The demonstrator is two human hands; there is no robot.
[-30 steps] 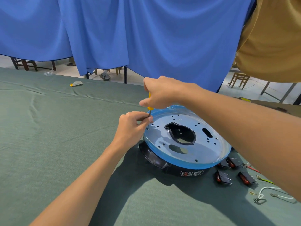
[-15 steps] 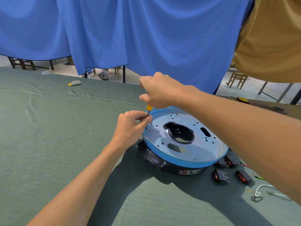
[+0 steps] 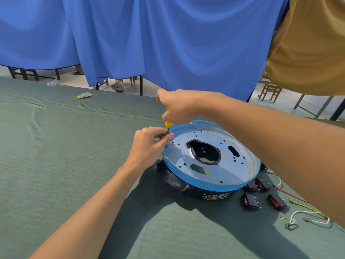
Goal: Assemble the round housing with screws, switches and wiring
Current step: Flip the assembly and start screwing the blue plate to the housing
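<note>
Green cloth covers the table [image 3: 56,165], creased in a few long folds, and the round housing [image 3: 211,161] sits on it right of centre, a black base with a label on its near side and a silvery, hole-dotted plate on top, rimmed in blue film. A large dark opening shows in the middle of the plate. The person's right hand [image 3: 179,107] is closed in a fist around the yellow handle of a screwdriver [image 3: 167,126], held upright over the far-left edge of the plate, with its thin shaft running down to a hole there. The left hand [image 3: 151,144] is just beneath, thumb and fingertips pinched together around the lower shaft near its tip; whether a screw sits under the tip I cannot tell, it is too small and hidden by the fingers. On the cloth to the right of the housing lie several black switches [image 3: 251,200] with red rockers, close together, and just beyond them loose wiring: a red wire [image 3: 293,193], a yellow-green wire [image 3: 306,207] and a white wire [image 3: 308,214] with metal terminals. Blue curtains [image 3: 149,43] hang behind the table, and a small yellow and grey object [image 3: 85,94] lies far off at the table's back edge.
</note>
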